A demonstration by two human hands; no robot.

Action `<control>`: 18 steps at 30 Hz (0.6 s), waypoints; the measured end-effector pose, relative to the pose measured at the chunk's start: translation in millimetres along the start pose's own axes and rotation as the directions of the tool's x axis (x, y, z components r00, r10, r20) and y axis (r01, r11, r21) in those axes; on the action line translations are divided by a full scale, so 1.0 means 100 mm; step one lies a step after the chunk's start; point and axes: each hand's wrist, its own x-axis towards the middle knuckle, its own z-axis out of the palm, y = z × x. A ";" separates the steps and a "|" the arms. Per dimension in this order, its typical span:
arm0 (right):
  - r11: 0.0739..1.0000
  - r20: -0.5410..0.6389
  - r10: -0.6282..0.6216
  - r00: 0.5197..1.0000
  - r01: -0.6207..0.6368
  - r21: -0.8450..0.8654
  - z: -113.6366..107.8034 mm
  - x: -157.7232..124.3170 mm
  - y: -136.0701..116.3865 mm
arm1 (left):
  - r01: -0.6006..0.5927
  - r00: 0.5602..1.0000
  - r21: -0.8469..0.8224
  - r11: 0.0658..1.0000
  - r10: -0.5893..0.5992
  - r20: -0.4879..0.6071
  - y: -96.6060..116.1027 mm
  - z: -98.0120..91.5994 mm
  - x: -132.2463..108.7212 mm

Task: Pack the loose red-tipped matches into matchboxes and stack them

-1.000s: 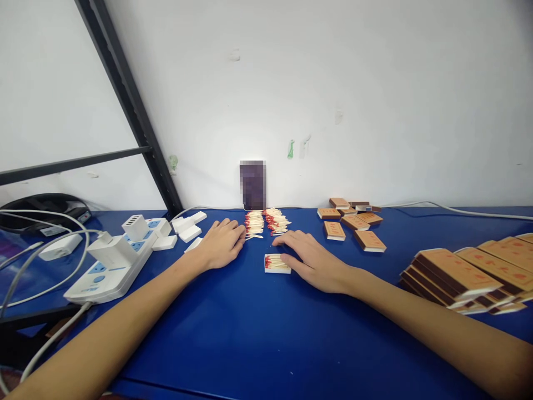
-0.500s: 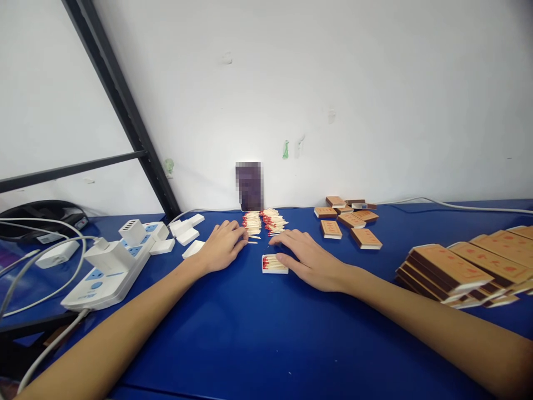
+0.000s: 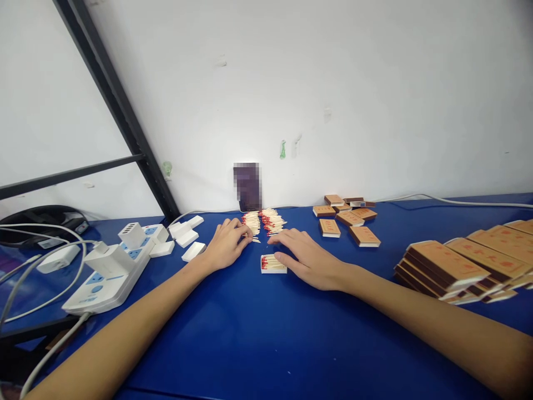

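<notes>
My left hand (image 3: 227, 243) is at the near left side of a pile of red-headed matchsticks (image 3: 251, 222), thumb and fingertips drawn together on the matches at its front edge. How many it pinches is hidden. A second matchstick pile (image 3: 272, 221) lies just right of the first, heads to the left. My right hand (image 3: 306, 258) rests on the table with fingers stretched out and thumb apart. Its thumb touches the right end of a small white matchbox tray (image 3: 275, 271), which holds matches with heads to the left. The right fingertips lie just in front of the second pile.
Several white trays (image 3: 194, 251) lie left of my left hand, beside a power strip (image 3: 112, 283) with chargers and cables. Loose orange matchboxes (image 3: 365, 236) are scattered at the back right. Stacked matchboxes (image 3: 447, 264) stand by my right forearm. A blurred dark object (image 3: 249, 186) leans against the wall.
My left hand has shifted slightly right, its thumb and fingertips moving further onto the near matches. The right hand stays by the tray. The view has tilted slightly.
</notes>
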 end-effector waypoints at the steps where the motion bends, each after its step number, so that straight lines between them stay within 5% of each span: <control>1: 1.000 0.000 0.001 1.000 -0.001 -0.001 0.00 0.00 0.00 | -0.012 1.000 -0.001 1.000 0.012 0.019 0.00 -0.01 0.00; 7: 1.000 -0.012 -0.008 1.000 0.009 0.012 0.01 -0.01 0.01 | -0.112 0.983 0.032 0.993 0.105 0.153 0.03 -0.12 -0.05; 18: 0.994 -0.162 0.002 0.987 0.016 0.111 0.05 0.01 0.08 | -0.160 0.975 -0.029 0.987 0.162 0.149 0.31 -0.25 -0.14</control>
